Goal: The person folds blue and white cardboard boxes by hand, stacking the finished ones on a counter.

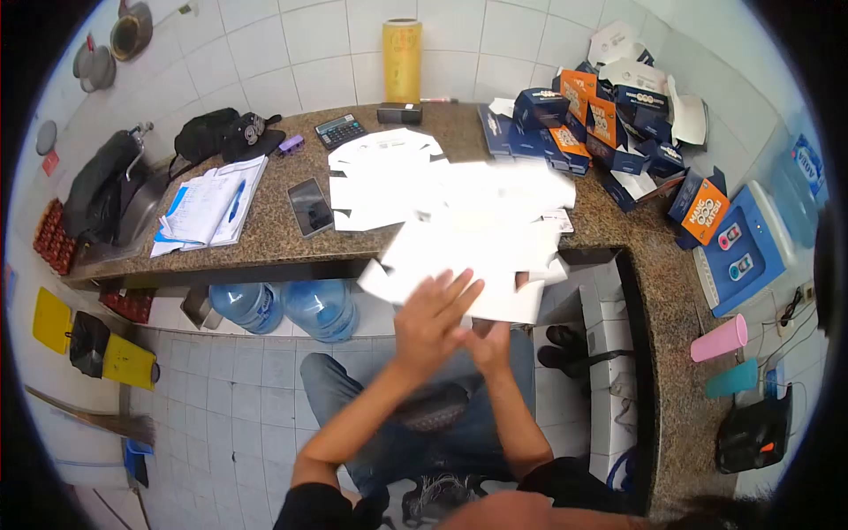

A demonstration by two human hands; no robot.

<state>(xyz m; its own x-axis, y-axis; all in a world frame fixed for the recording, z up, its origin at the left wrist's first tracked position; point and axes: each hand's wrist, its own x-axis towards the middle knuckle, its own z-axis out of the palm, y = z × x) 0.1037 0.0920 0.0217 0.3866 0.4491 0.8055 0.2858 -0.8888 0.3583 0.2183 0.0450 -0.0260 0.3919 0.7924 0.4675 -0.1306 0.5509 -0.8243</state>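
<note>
A white cardboard box blank with cut flaps is held over the counter's front edge, partly blurred. My left hand lies on its near part, fingers stretched out and apart. Under the near edge of the same blank, my right hand grips it, with most of its fingers hidden below the card. More white box blanks lie flat on the counter behind it, overlapping the held one in view.
Folded blue and orange boxes pile up at the back right. On the granite counter are a phone, calculator, open notebook, black cap and yellow roll. A water dispenser stands right; water jugs sit below.
</note>
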